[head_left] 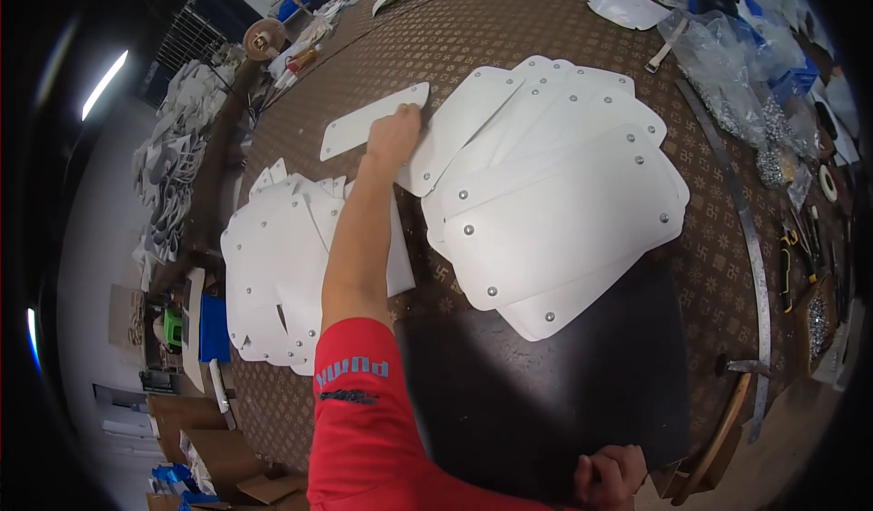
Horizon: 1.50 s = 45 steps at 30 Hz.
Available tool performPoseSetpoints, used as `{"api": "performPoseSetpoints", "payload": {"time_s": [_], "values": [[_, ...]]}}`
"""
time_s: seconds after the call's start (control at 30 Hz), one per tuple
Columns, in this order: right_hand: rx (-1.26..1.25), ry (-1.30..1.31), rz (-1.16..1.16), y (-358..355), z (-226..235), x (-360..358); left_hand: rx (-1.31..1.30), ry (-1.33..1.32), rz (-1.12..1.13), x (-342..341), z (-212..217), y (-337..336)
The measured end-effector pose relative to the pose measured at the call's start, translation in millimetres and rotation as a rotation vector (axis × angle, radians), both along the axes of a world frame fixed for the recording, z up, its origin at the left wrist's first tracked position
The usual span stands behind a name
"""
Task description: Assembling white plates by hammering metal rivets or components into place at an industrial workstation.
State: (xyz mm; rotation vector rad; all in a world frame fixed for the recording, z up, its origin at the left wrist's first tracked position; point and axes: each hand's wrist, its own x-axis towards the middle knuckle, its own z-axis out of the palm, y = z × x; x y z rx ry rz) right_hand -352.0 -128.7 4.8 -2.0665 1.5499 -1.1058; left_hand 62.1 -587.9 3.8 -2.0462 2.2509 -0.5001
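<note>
Brown patterned cloth is covering the worktable, and a black mat is lying across its near side. Beyond a messy stack of white pieces and just left of a fan of riveted white panels, a narrow white panel is resting under the left hand; its fingers are bunching at the right end, though whether they are pinching or merely pressing, I cannot tell. Near the mat's lower edge, the right hand is curling its fingers inward, any contents hidden. Farther right, a long metal ruler is lying beside a wooden-handled hammer.
</note>
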Motion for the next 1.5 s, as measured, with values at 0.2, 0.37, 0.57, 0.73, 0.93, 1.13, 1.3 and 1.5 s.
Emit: {"api": "performPoseSetpoints", "payload": {"time_s": [0.2,0.37,0.57,0.73,0.93,1.13,1.3,1.5], "values": [[-0.035,-0.031,0.009,0,-3,1,-0.695,0.518,-0.093,41,80,22],[-0.094,-0.033,-0.037,4,-1,2,-0.767,1.057,-0.18,39,164,75],[-0.136,-0.067,-0.06,19,-18,2,-0.669,1.421,-0.111,8,223,156],[-0.133,-0.143,-0.085,20,-25,1,-0.722,1.226,-0.193,-52,241,232],[0.164,-0.401,0.061,4,-19,-8,-0.245,0.228,-0.685,-173,158,393],[0.896,-0.918,0.105,-5,29,-34,0.332,1.033,-0.607,-254,41,481],[0.963,-0.608,0.135,-13,37,-58,0.702,1.7,-0.146,-223,52,516],[0.271,-0.137,-0.056,-18,8,-75,-0.058,1.764,0.192,-134,55,530]]}}
